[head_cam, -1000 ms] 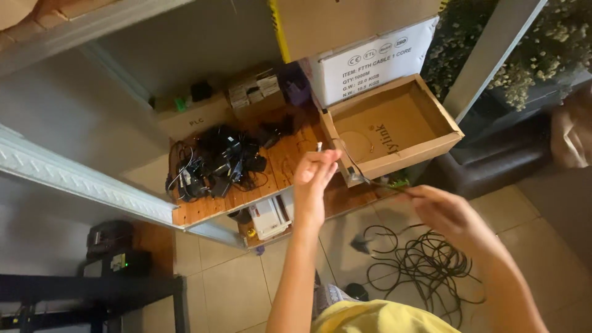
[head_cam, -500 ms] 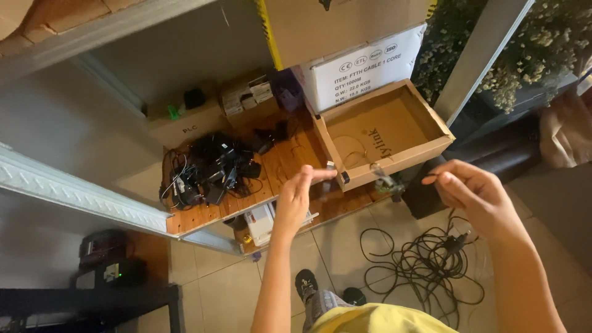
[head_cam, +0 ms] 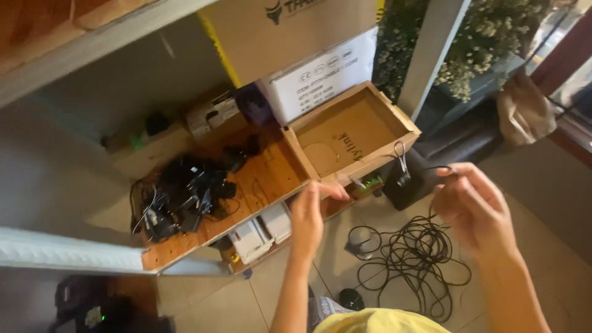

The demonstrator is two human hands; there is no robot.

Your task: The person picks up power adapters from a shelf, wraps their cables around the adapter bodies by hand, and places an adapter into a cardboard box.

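The right hand (head_cam: 478,213) is raised on the right side of the scene, above the tiled floor (head_cam: 542,246). Its fingers are bent and the fingertips pinch a thin black cable (head_cam: 439,168) near the top of the hand. This cable goes to the left, where a small loop of it (head_cam: 401,161) hangs in the air just beside the near right corner of the open cardboard box (head_cam: 351,132). Below the hand, the rest of the black cable lies on the floor as a loose tangled pile (head_cam: 413,256).

The left hand (head_cam: 308,216) is in the middle, in front of the near edge of the wooden shelf (head_cam: 265,179). Its fingers are bent forward with the tips together near the box front; I cannot tell if they hold the cable there, because it is too thin and blurred.

On the shelf, to the left of the box, a heap of black adapters and cords (head_cam: 182,197) lies. Under the shelf edge stand white devices (head_cam: 262,231). A plant with small white flowers (head_cam: 487,43) is far on the right.
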